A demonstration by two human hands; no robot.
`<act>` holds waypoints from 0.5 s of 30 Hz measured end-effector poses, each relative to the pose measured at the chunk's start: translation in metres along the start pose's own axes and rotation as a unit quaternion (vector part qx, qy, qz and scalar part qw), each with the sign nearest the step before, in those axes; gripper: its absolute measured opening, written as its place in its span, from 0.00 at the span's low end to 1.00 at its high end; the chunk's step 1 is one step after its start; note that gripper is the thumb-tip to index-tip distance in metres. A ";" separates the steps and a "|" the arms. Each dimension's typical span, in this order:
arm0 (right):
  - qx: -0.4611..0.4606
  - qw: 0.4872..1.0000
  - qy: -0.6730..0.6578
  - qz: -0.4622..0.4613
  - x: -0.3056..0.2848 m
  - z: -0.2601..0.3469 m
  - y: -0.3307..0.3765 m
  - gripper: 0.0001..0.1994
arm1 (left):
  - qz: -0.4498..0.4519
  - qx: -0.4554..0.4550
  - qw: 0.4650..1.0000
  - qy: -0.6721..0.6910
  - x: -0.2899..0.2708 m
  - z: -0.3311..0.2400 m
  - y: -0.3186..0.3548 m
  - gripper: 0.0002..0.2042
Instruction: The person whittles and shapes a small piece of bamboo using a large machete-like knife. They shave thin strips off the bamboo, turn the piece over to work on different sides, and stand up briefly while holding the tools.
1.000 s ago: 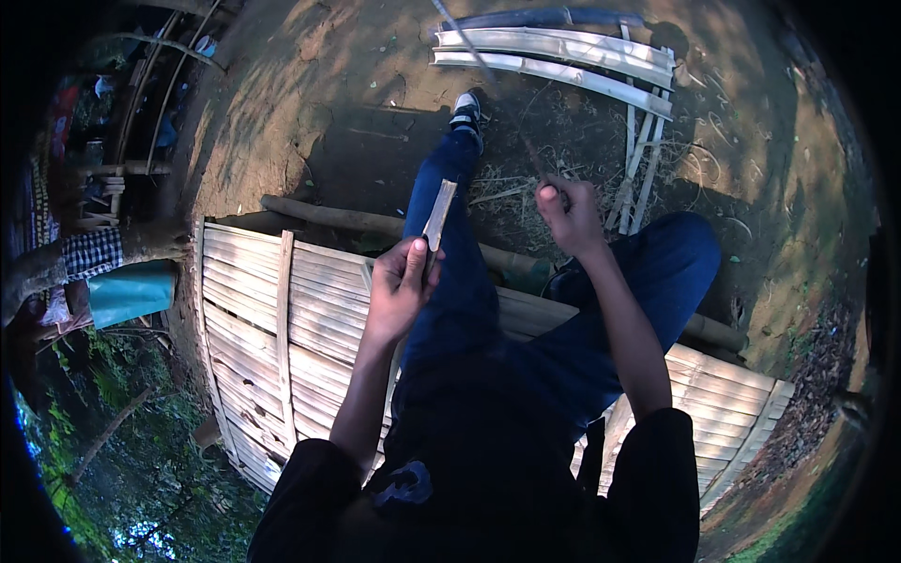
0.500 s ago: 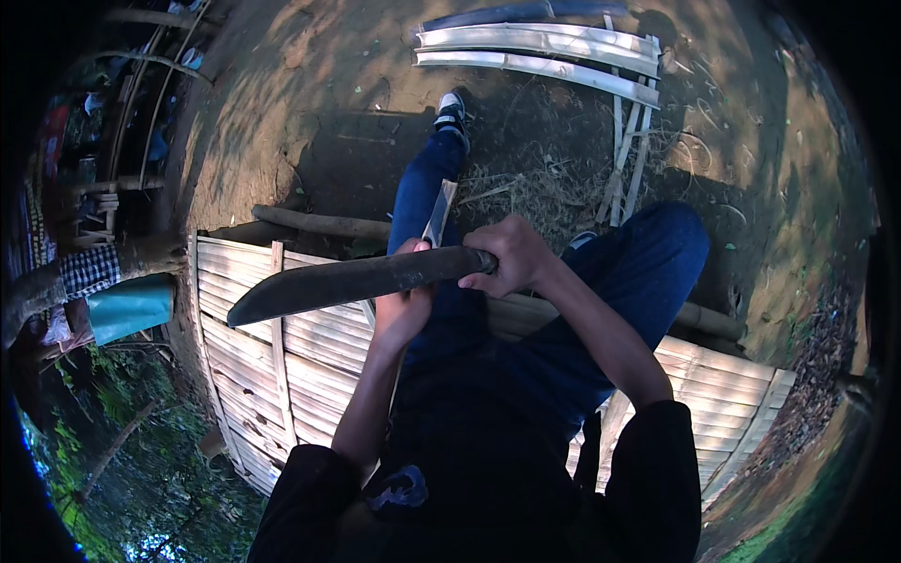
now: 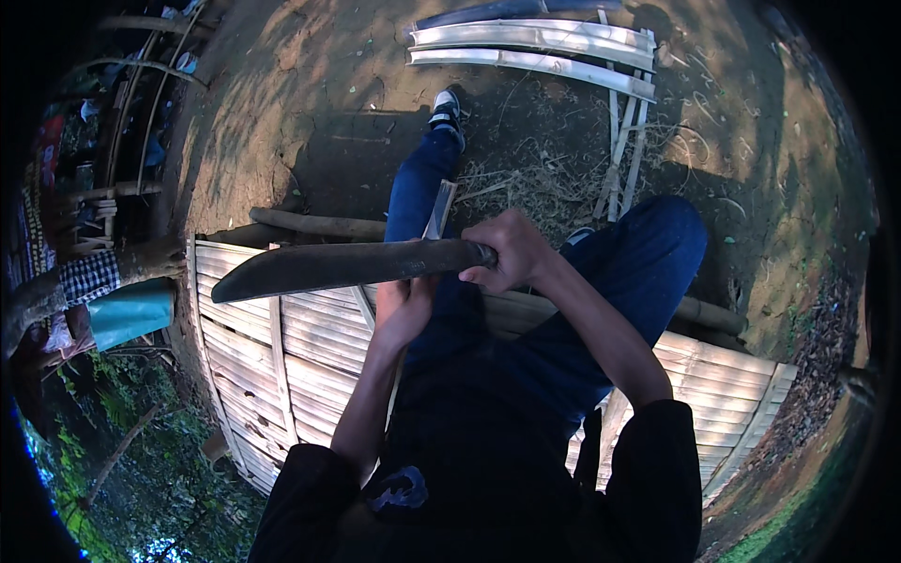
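My right hand (image 3: 510,248) is closed around the handle of a machete (image 3: 343,265), whose long dark blade reaches left across my lap, nearly level. Below the blade, my left hand (image 3: 405,305) is closed around a thin bamboo strip (image 3: 438,208). The strip's pale upper end sticks out beyond the blade, between my legs. In this view the blade crosses over the strip and hides my left fingertips. Whether the edge touches the strip I cannot tell.
I sit on a slatted bamboo platform (image 3: 324,366) with a round pole (image 3: 324,223) along its front. Split bamboo lengths (image 3: 535,42) lie ahead on the ground near a heap of shavings (image 3: 540,192). A green sheet (image 3: 131,312) and checked cloth (image 3: 89,276) hang at the left.
The machete blade has swung slightly away from me, its tip moving forward and left. It now covers the fingers of my left hand. Both hands keep their hold.
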State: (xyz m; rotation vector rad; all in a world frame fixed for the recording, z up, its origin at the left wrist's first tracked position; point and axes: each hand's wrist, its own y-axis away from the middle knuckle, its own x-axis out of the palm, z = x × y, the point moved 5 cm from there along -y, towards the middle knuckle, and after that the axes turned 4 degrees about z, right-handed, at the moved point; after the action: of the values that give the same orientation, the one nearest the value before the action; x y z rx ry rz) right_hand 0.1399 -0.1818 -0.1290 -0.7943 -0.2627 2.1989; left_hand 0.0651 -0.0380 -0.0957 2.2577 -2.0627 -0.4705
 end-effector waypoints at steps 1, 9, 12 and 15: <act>0.002 1.000 0.015 -0.019 0.000 -0.002 0.000 0.25 | 0.001 0.011 1.000 -0.026 -0.001 0.001 -0.002 0.07; 0.045 0.976 0.197 -0.086 -0.029 -0.030 -0.003 0.27 | 0.006 -0.049 0.991 0.123 -0.009 -0.020 -0.022 0.11; 0.037 0.968 0.225 -0.104 -0.028 -0.031 -0.005 0.27 | 0.010 -0.080 0.989 0.123 -0.009 -0.023 -0.025 0.10; 0.049 0.963 0.245 -0.096 -0.032 -0.034 -0.007 0.27 | 0.028 -0.096 0.984 0.148 -0.009 -0.022 -0.030 0.10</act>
State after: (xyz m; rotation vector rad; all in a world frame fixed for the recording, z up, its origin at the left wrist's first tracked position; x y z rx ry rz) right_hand 0.1815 -0.2025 -0.1375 -1.1716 0.0168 1.7529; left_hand 0.0989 -0.0299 -0.0803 2.0140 -1.8431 -0.2947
